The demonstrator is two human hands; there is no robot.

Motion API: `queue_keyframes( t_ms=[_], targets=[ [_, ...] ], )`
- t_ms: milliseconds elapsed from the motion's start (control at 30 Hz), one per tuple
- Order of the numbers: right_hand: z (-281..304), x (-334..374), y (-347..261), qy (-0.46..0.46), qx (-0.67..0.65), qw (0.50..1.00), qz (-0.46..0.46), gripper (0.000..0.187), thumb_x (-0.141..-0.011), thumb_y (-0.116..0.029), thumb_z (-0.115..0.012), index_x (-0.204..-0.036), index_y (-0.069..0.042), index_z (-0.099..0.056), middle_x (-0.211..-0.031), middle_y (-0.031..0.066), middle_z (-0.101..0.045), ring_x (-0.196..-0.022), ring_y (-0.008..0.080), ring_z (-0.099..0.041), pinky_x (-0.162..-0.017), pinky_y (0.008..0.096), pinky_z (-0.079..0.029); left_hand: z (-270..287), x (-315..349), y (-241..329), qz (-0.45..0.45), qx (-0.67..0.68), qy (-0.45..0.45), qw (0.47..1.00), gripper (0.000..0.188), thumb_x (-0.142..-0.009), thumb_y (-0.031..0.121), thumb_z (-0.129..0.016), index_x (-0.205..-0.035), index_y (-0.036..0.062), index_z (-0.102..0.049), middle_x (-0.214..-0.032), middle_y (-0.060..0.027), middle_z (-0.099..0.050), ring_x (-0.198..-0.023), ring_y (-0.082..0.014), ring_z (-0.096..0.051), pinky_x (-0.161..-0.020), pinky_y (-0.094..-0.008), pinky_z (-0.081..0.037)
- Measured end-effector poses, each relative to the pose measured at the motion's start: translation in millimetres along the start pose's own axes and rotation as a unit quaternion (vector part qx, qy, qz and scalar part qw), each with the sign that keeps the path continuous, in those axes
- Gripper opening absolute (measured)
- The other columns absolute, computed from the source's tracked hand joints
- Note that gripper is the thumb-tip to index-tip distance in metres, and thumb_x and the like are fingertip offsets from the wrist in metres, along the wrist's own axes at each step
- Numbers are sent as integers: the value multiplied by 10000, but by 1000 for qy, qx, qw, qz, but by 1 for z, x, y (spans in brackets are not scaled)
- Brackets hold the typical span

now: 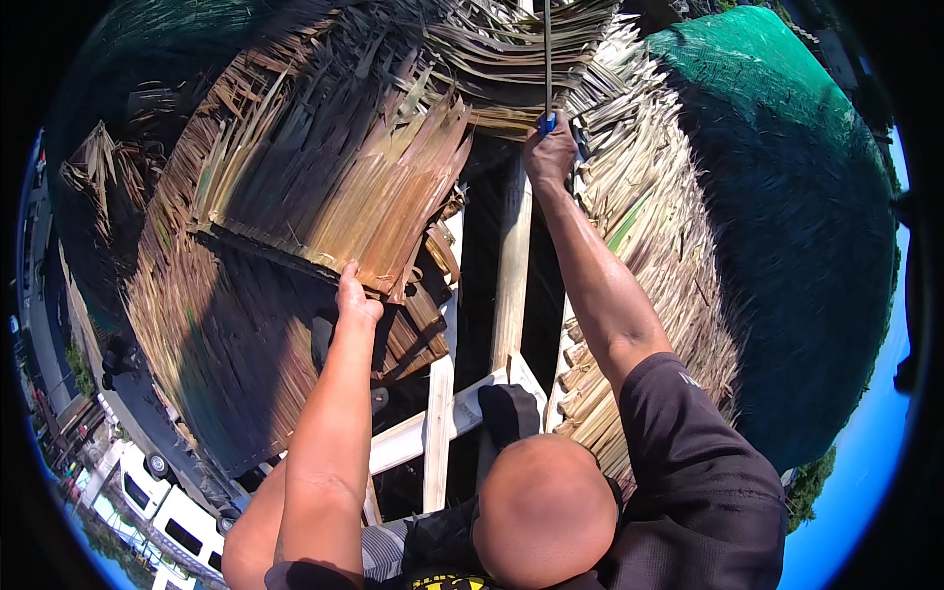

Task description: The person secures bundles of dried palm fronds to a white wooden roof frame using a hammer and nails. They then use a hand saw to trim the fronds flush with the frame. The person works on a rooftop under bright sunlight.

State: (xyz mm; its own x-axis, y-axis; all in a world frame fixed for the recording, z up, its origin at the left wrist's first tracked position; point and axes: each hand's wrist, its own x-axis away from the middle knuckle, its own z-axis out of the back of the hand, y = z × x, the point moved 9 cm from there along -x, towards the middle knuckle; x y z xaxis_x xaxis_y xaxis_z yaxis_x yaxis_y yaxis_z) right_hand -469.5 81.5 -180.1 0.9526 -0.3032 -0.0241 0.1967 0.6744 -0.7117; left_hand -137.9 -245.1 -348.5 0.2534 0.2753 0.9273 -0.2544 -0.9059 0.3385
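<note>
My left hand (360,297) is closed on the near edge of a thatch panel (383,202) made of dried palm leaves, thumb on top and the other fingers hidden beneath. The panel lies tilted over the roof thatch on the left. Farther off, near the middle, my right hand (552,155) is wrapped round the blue handle (547,122) of a long, thin, dark tool (548,59). It points straight away from me, seen edge-on, so I cannot tell its exact kind. Its shaft passes in front of a bundle of leaf strips (492,59).
Between the thatched slopes runs a gap with a round pole (513,256) and pale wooden beams (440,433). My bent knee (546,506) and dark-clad foot (509,411) are close by. Green netting (757,59) covers thatch at right. A white vehicle (182,526) stands far below, left.
</note>
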Motion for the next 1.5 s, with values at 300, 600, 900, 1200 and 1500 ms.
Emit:
queue_keyframes(
  t_ms=[300,600,900,1200,1500],
  targets=[
    [5,116,-167,-141,159,870,444,323,-822,-55,-618,-1133,-142,-620,-1164,71,-654,-887,315,-703,-743,425,-568,-34,26,-24,64,66,-13,996,324,-945,244,-575,-1183,38,-653,-1206,-125,-695,-1082,-302,-677,-973,-490,-544],
    [-88,269,-137,-452,113,810,356,290,-792,-96,-633,-1077,-58,-595,-825,201,-706,-882,391,-693,-761,491,-554,-42,48,-26,21,93,-142,985,342,-1046,291,-441,-1311,98,-539,-1328,-103,-589,-1215,-235,-564,-1101,-402,-414],
    [-51,240,-84,-462,-50,863,197,323,-941,-253,-670,-1090,-7,-524,-852,266,-663,-815,476,-653,-702,512,-511,-33,10,1,31,-2,13,999,347,-918,276,-615,-1183,56,-574,-1047,-154,-674,-903,-338,-674,-803,-493,-575],
    [34,208,92,-378,134,913,-78,413,-998,-358,-533,-1076,44,-485,-895,360,-650,-887,542,-637,-770,575,-494,-71,1,71,-85,5,72,994,488,-801,118,-721,-1219,-68,-549,-1206,-217,-623,-988,-378,-677,-826,-590,-575],
    [115,114,-25,-230,-196,952,41,263,-1064,-286,-503,-1122,-30,-505,-694,31,-575,-543,111,-553,-503,265,-459,-61,22,41,-79,-20,95,992,449,-852,176,-704,-1226,-28,-561,-1186,-192,-642,-994,-372,-677,-823,-567,-582]
  ],
)
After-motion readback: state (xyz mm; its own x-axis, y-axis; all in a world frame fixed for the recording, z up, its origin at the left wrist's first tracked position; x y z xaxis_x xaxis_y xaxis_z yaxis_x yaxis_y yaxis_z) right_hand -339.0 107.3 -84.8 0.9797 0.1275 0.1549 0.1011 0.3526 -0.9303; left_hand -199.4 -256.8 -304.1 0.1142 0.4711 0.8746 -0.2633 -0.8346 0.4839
